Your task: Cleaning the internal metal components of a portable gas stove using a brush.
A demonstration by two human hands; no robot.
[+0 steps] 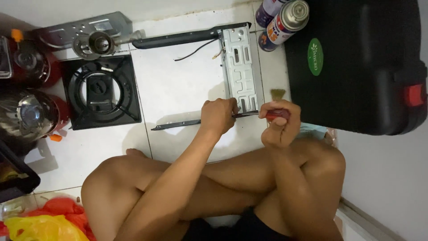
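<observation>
I sit cross-legged on a white tiled floor. My right hand (pixel 277 124) is closed around the red handle of a screwdriver (pixel 273 114), whose shaft points left toward the near end of a grey perforated metal frame (pixel 240 67). My left hand (pixel 218 115) is closed at the screwdriver's tip, against the frame's near corner. A black side rail (pixel 187 36) joins the frame's far end, and loose wires (pixel 196 52) hang from it. A thin metal strip (pixel 176 125) lies on the floor left of my left hand.
A black square burner grate (pixel 100 93) and a round burner head (pixel 99 43) lie at left, beside shiny pots (pixel 26 114). Two spray cans (pixel 285 20) stand at the top, next to a large black plastic case (pixel 356 67). Orange and yellow bags (pixel 44 221) sit at lower left.
</observation>
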